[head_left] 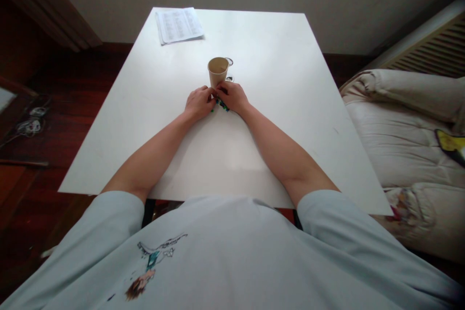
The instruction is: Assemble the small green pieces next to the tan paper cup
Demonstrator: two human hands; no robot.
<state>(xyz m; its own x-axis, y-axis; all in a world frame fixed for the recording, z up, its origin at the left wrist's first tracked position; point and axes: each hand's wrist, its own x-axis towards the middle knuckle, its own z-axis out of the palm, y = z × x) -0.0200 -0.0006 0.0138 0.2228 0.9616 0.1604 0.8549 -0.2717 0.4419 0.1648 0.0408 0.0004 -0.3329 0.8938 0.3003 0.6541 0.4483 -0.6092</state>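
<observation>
A paper cup (215,80), tan inside, stands upright on the white table (221,164). Right in front of its base, my left hand (199,101) and my right hand (234,97) meet with fingertips close together. Both hands have bent, closed fingers in a pinch; whatever they hold is too small or hidden to make out. Several small green and dark blue pieces (222,104), like beads, lie on the table between the hands. A thin dark loop (231,61) shows at the cup's right rim, and a small round item (230,78) sits beside the cup, partly hidden.
Printed sheets of paper (179,25) lie at the table's far left corner. To the right stands a cushioned beige sofa (385,121) with a yellow and black item (450,145) on it. Tangled cables (31,123) are on the dark wooden floor at left.
</observation>
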